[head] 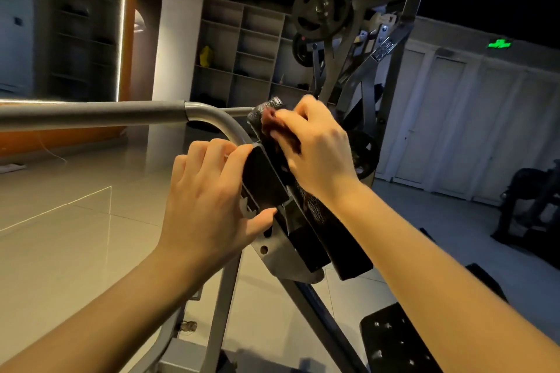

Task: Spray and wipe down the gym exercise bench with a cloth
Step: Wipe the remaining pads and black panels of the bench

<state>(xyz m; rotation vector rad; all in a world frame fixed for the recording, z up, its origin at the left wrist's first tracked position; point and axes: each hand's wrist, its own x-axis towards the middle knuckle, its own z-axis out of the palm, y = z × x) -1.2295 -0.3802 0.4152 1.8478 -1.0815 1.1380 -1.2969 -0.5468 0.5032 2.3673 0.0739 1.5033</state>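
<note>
A black padded bench back [339, 230] tilts up through the middle of the head view, seen edge-on on its grey steel frame [281, 254]. My left hand [212, 191] grips the back side of the pad, fingers curled over its edge and thumb underneath. My right hand [315, 148] presses a dark reddish cloth [274, 124] against the upper front of the pad, fingers curled over the cloth. Most of the cloth is hidden under the hand. No spray bottle is in view.
A grey curved handle bar [121, 113] runs left from the bench top. Behind stands a plate-loaded machine with weight discs [322, 6]. Open shelving [239, 48] lines the back wall. A black perforated footplate [394, 342] lies low right, dark equipment [533, 200] further right on the tiled floor.
</note>
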